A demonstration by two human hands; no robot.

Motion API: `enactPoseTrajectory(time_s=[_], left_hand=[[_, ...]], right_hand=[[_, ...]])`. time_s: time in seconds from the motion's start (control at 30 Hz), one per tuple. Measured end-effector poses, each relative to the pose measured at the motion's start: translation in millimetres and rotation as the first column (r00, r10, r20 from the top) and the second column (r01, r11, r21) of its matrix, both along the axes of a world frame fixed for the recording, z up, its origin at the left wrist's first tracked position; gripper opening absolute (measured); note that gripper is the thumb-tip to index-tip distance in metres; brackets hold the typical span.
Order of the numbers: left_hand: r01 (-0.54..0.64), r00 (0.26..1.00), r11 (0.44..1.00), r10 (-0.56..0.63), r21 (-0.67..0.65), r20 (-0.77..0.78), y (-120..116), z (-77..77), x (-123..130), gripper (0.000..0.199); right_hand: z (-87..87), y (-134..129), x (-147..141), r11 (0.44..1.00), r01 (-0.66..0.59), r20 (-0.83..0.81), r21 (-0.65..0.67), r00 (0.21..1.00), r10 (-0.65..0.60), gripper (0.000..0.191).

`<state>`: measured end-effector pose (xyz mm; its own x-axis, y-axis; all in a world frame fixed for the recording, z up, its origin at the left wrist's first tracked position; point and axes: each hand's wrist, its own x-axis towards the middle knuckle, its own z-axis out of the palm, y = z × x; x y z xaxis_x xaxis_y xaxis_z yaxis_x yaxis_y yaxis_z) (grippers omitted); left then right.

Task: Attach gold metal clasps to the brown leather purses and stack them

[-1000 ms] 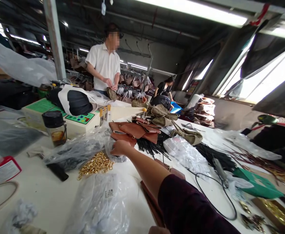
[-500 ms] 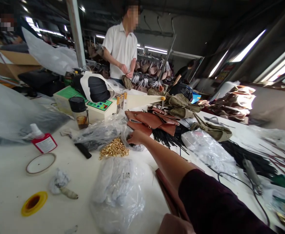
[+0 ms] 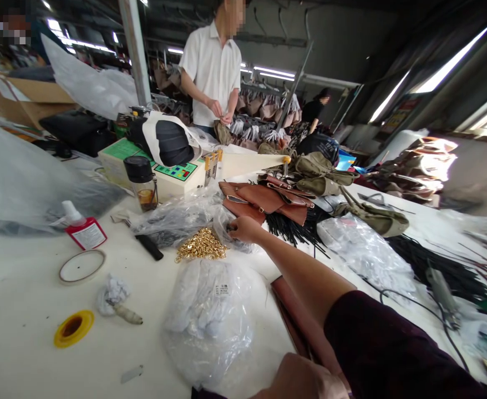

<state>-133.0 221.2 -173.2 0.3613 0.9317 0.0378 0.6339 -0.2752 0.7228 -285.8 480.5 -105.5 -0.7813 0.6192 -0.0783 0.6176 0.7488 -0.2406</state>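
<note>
My right hand (image 3: 244, 230) reaches far forward, fingers curled together at the edge of a clear plastic bag (image 3: 222, 221); whatever lies between the fingertips is hidden. Just left of it, a heap of small gold metal fittings (image 3: 204, 245) lies on the white table. At the bottom edge, my left hand (image 3: 304, 379) is closed against the near end of a brown leather piece (image 3: 304, 321), its fingertips out of sight. Between the hands sits a clear bag with white stuff inside and a printed label (image 3: 204, 321).
Brown leather bags (image 3: 264, 199) and black strips lie beyond my right hand. To the left are a red-labelled bottle (image 3: 86, 233), tape rings and a jar with a black lid (image 3: 141, 183). A cream machine (image 3: 177, 177) stands behind. Across the table, a person (image 3: 212, 72) handles an olive item.
The view has shifted, so the table's things sit a little further right. My right hand stays by the plastic bag. More of my left hand shows at the bottom edge.
</note>
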Motion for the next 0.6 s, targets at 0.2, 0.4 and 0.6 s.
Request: enactPoseTrajectory(time_s=[0.2, 0.4, 0.6], left_hand=[[0.044, 0.999, 0.999, -0.044, 0.027, 0.023, 4.5, -4.8, 1.8, 0.025], [0.024, 1.000, 0.999, -0.024, -0.027, 0.017, 3.9, -3.4, 5.5, 0.019], [0.020, 0.998, 0.999, -0.017, -0.040, 0.068, -4.1, -10.3, 3.7, 0.010]], right_hand=[[-2.6, 8.8, 30.1, 0.982, 0.171, -0.315, -0.083, 0.930, -0.188, 0.019], [-28.9, 3.6, 42.9, 0.928, 0.191, -0.620, -0.321, 0.698, -0.358, 0.036], [-39.3, -3.1, 35.4, 0.863, 0.090, -0.762, -0.498, 0.430, -0.484, 0.054]])
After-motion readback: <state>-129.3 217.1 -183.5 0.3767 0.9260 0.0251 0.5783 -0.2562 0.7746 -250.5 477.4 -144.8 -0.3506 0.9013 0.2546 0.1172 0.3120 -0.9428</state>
